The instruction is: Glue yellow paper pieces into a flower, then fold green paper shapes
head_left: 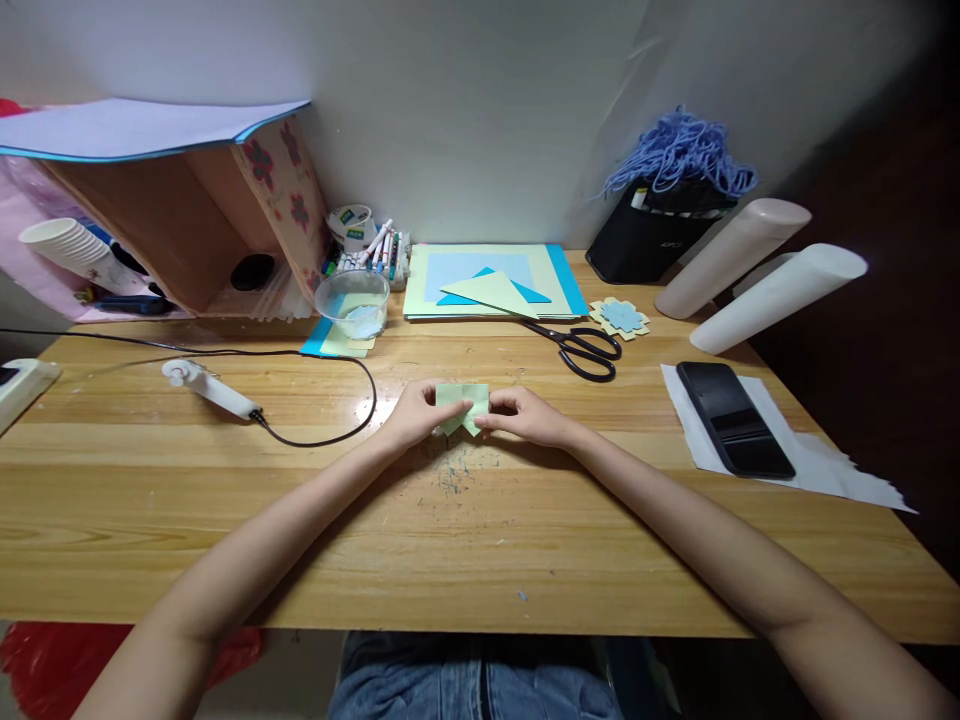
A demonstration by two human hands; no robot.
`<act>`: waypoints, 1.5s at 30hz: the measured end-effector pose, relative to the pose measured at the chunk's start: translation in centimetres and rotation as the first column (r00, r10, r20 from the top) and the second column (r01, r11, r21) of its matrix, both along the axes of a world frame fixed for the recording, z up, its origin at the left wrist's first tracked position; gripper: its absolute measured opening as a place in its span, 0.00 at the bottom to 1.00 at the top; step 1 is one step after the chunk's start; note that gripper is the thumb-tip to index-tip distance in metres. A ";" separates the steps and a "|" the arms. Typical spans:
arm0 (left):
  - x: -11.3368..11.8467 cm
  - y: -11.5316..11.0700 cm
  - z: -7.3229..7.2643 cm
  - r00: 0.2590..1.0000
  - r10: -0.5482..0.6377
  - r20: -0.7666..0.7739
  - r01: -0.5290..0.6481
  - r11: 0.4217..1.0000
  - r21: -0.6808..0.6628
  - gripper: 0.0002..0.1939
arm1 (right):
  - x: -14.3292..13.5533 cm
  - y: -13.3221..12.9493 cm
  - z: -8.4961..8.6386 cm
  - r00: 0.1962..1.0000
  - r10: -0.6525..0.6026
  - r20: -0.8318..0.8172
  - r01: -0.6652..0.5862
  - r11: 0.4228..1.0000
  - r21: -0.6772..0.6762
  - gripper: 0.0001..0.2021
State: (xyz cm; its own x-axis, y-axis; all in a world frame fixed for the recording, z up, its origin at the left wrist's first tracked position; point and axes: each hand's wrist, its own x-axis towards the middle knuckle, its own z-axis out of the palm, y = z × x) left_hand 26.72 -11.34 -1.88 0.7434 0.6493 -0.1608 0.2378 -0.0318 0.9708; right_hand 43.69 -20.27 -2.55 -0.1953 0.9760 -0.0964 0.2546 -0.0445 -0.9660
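A small piece of pale green paper (463, 394), creased and folded, is held just above the wooden table between both hands. My left hand (417, 414) pinches it from the left, the thumb lying across its front. From the right, my right hand (521, 416) grips the lower right part with thumb and fingers. Two pointed flaps hang at the paper's lower edge. Beyond the hands, black-handled scissors (589, 352) lie with their blades partly under cut paper triangles (502, 290). A layered paper flower (621, 317) in yellow and blue rests right of the scissors.
At left lies a white glue gun (210, 388) with a black cord looping toward my left hand. A clear plastic bowl (352, 305) stands near several markers (379, 250). Paper sheets (416, 285) are stacked at the back. A phone (733, 420) lies on white tissue at right.
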 end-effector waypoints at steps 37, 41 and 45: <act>0.6 -2.0 0.1 0.985 0.082 0.154 -0.048 0.976 -0.212 0.23 | -1.7 -0.5 -1.3 0.924 -0.374 -0.075 0.377 0.926 0.024 0.20; 0.2 -0.9 0.7 0.990 -0.007 0.138 0.038 0.975 -0.219 0.26 | -1.5 -0.4 -1.1 0.929 -0.351 -0.115 0.359 0.931 0.061 0.22; 0.0 0.2 0.7 0.990 -0.054 0.134 0.084 0.968 -0.235 0.27 | -1.3 -0.3 -1.1 0.923 -0.358 -0.142 0.371 0.924 0.087 0.20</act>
State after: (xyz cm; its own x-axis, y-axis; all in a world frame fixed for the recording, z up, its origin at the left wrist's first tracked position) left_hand 26.71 -11.15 -1.22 0.8091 0.5496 -0.2078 0.1192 0.1928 0.9740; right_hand 42.40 -20.60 -3.63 0.1726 0.9848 0.0178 0.1217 -0.0034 -0.9926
